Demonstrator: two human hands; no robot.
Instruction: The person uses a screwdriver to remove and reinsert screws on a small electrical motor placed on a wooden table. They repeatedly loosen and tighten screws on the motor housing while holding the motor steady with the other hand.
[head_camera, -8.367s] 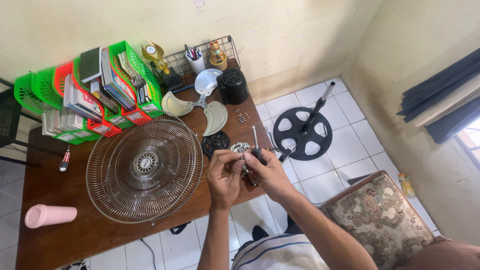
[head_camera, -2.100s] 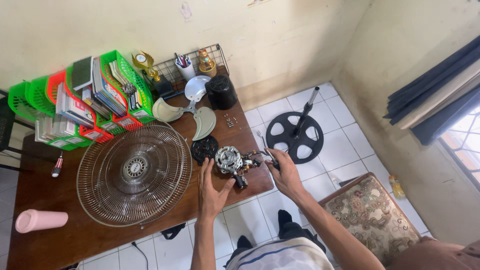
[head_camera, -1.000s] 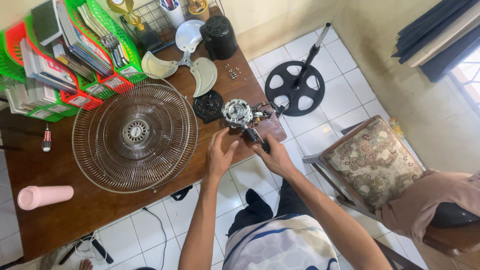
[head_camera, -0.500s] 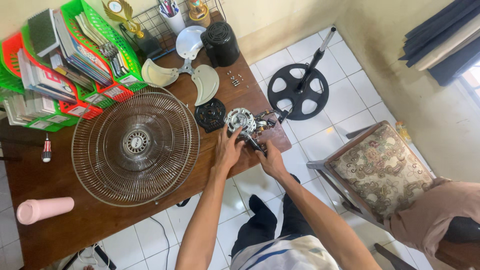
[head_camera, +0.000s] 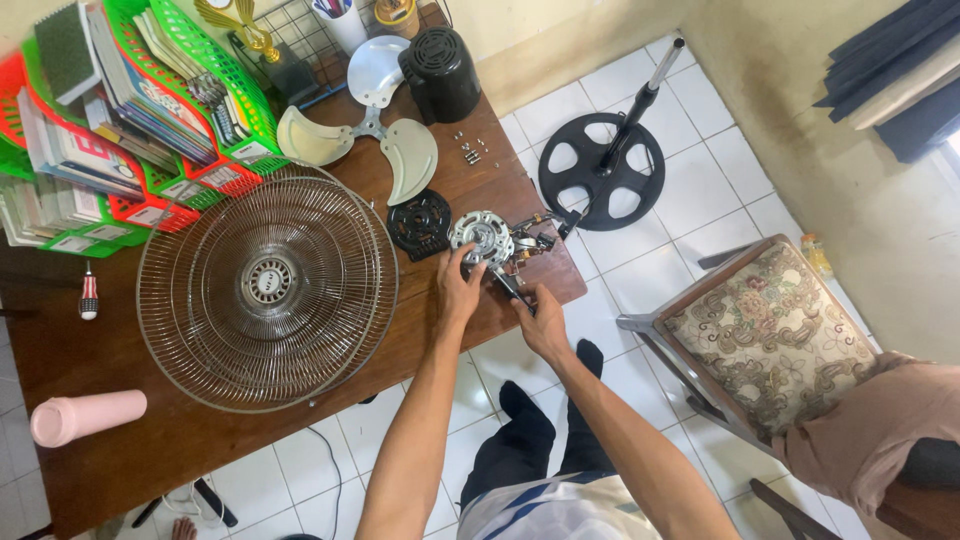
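Head view: one camera looks straight down on a wooden table (head_camera: 180, 440) and white floor tiles.
Fan motor (head_camera: 487, 240): bare metal, round and ribbed, with wires and small parts trailing off its right side; it lies near the table's right edge, just beside a black round cover (head_camera: 420, 223).
Left hand (head_camera: 459, 290): fingers curled onto the motor's lower rim, clamped on it to steady it.
Right hand (head_camera: 541, 322): fingers closed together around a dark-handled tool (head_camera: 507, 285) whose tip points up at the motor.
Handling: the motor looks dense and stiff, likely heavy for its size; the thin wires seem fragile, so the solid rim is the safer hold.
Wire grille (head_camera: 268, 283): large domed metal guard, springy and light by the look, well left of the motor.
Blades (head_camera: 368, 135): three smooth pale plastic paddles, apart from the motor.
Screws (head_camera: 468, 152): small loose cluster near the black housing (head_camera: 439, 72).
Stand base (head_camera: 603, 170): black spoked disc with pole, on the floor.
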